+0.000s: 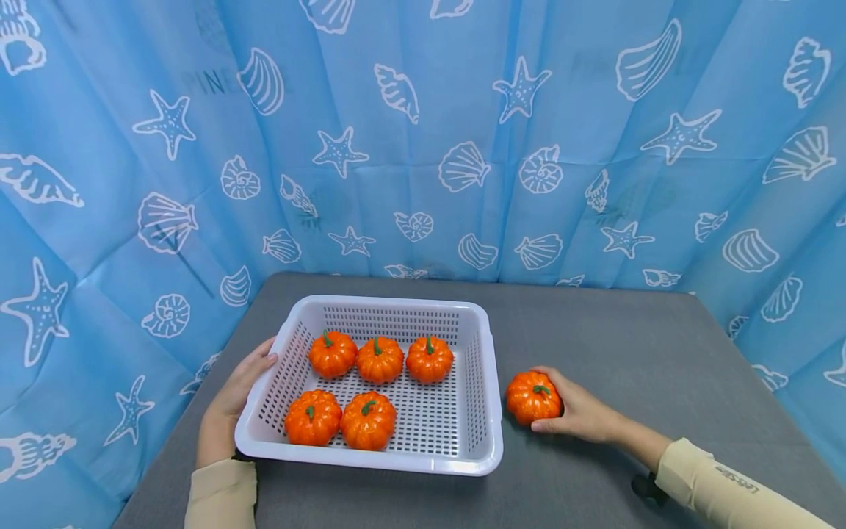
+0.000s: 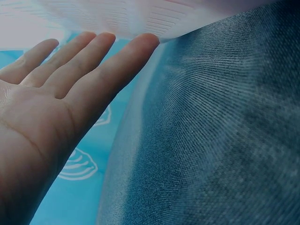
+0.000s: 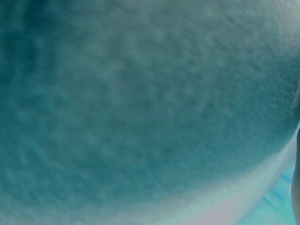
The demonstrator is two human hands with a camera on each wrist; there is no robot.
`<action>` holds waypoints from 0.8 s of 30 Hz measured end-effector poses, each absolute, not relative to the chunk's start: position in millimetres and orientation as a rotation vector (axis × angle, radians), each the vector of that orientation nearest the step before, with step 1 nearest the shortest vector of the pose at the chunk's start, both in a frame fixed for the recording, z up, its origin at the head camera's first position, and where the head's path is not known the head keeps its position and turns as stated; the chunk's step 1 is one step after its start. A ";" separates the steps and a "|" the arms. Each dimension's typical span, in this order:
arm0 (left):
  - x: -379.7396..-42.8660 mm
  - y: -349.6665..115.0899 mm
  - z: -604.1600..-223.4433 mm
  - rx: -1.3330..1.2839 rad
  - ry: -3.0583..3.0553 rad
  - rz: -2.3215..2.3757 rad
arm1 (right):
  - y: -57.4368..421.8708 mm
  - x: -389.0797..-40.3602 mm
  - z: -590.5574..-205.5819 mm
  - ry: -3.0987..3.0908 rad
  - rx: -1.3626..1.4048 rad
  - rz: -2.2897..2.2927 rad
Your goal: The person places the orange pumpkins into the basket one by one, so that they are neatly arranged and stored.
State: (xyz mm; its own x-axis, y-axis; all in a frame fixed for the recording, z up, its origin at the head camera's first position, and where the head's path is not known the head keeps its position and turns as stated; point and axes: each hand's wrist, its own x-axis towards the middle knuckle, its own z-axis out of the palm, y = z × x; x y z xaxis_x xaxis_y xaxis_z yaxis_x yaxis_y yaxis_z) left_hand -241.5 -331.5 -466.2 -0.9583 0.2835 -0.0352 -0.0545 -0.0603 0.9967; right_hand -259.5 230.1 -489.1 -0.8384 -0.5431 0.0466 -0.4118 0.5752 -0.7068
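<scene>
A white plastic basket (image 1: 456, 461) with slotted walls holds several small orange pumpkins: three in its back row, the middle one (image 1: 380, 360) among them, and two in front, such as the left one (image 1: 313, 417). My left hand (image 1: 241, 378) is at the basket's left side; the left wrist view shows the fingers (image 2: 101, 77) of that hand straight, tips at the basket wall (image 2: 159, 21). To the right of the basket, my right hand (image 1: 581, 411) grips another small pumpkin (image 1: 529, 397) with a green stem, thumb in front and fingers behind. The right wrist view shows mostly grey cloth.
Grey cloth covers the table (image 1: 595, 330). Behind it and along both sides hangs a blue curtain (image 1: 410, 198) printed with white shells and starfish. A small black object (image 1: 649, 488) is at the right sleeve's cuff.
</scene>
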 end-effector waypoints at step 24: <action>-241.1 -330.3 -465.8 0.221 1.999 2.115 | 217.0 -293.0 -421.2 2.797 -0.909 -1.182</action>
State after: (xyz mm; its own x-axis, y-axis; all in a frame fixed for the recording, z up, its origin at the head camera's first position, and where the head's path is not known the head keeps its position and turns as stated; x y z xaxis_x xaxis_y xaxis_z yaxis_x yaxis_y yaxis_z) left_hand -241.1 -330.3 -465.8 -0.9639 0.2627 -0.0428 -0.0576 -0.0490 0.9971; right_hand -293.0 217.0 -421.2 -0.8352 -0.4956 0.2383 -0.5164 0.5577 -0.6499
